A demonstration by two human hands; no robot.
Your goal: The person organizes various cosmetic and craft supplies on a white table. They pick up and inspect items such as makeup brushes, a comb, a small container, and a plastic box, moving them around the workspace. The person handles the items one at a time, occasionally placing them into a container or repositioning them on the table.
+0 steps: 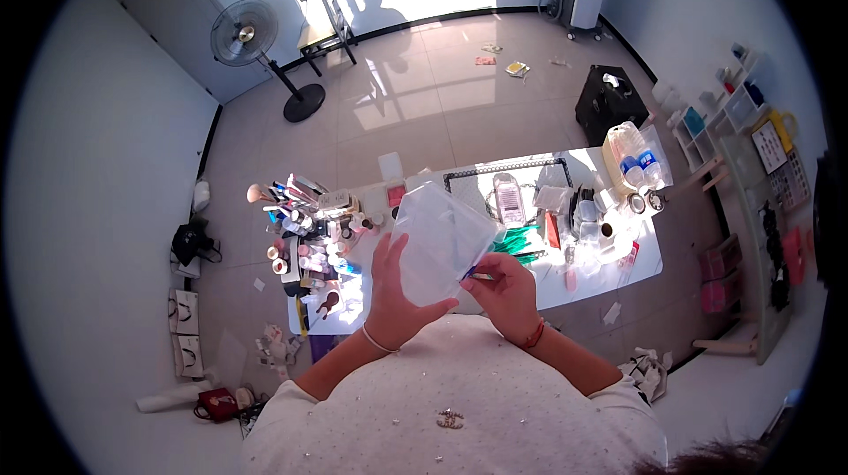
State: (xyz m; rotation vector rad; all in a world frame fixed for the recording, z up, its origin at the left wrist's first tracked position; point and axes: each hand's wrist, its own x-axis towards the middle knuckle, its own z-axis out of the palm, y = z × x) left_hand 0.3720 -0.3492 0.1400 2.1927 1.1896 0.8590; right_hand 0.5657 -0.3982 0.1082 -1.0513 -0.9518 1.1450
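A translucent, whitish plastic bag (pixel 444 237), flat and roughly square, is held tilted in front of my chest above the table's near edge. My left hand (pixel 393 297) grips its left side and lower edge, fingers up along the side and thumb stretched toward the bottom corner. At the bag's lower right edge, my right hand (pixel 505 297) is closed in a pinch between thumb and forefinger. A small bluish-purple bit (pixel 468 273) shows at those fingertips; its kind is too small to tell. Whatever lies inside the bag cannot be made out.
On the white table (pixel 565 294), brushes and small bottles (pixel 309 219) crowd the left. Green strips (pixel 519 244), a grey handheld device (pixel 509 199) and a cream basket (pixel 623 157) stand right. Beyond are a fan (pixel 265 56) and black case (pixel 611 104).
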